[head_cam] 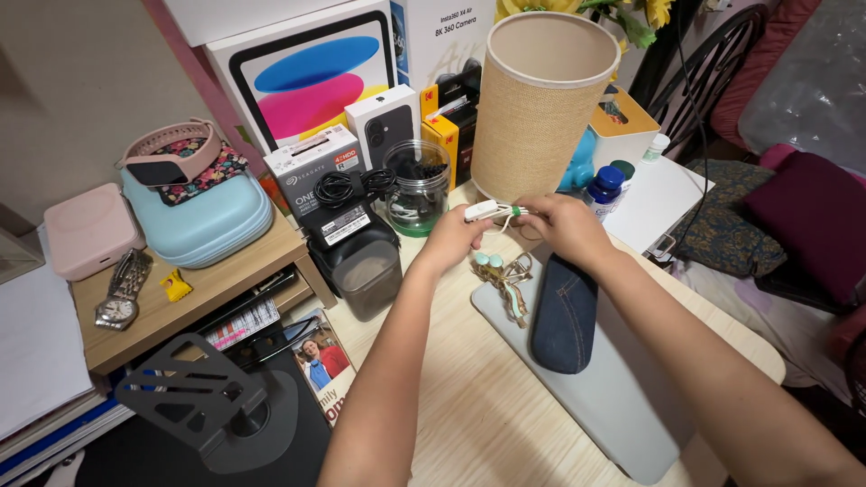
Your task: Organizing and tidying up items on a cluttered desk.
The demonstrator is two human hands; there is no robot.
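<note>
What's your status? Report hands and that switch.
Left hand and right hand both pinch white cord switch. Lamp close behind. Hair clip below.

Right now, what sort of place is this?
Probably a cluttered home desk in a bedroom: a woven lampshade, stacked gadget boxes, a wristwatch on a side shelf, and cushions nearby.

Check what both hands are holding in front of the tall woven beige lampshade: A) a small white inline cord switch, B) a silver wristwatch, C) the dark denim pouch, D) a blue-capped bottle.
A: the left hand and right hand pinch the small white inline cord switch between them, just in front of the tall woven beige lampshade.
</note>
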